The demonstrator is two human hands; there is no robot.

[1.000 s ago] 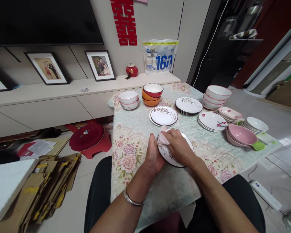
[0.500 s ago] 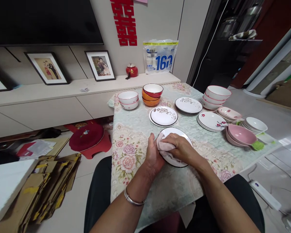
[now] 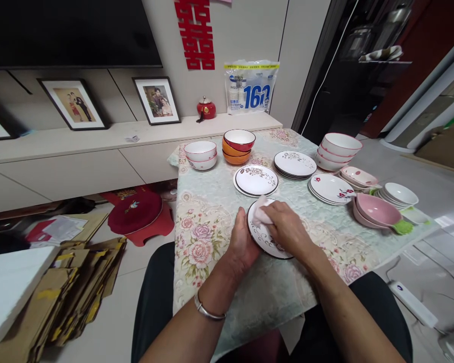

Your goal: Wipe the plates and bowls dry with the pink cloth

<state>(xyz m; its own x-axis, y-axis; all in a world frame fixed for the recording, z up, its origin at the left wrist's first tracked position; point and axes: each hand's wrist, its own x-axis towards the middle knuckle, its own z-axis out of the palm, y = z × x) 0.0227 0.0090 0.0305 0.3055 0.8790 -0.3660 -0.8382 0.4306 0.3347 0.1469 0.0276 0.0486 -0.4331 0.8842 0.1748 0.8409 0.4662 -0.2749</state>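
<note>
A: What is located at the centre of the frame, slightly low?
B: A dark-rimmed, brown-patterned plate (image 3: 264,237), above the floral-covered surface (image 3: 215,206).
A: State of the left hand (image 3: 244,243)?
B: Gripping the plate's left edge, fingers largely hidden.
A: Right hand (image 3: 290,228)?
B: Pinching a pale cloth (image 3: 262,215) against the plate's upper face.
A: Adjacent items?
B: Stacked plates (image 3: 255,182), just above in frame.
</note>
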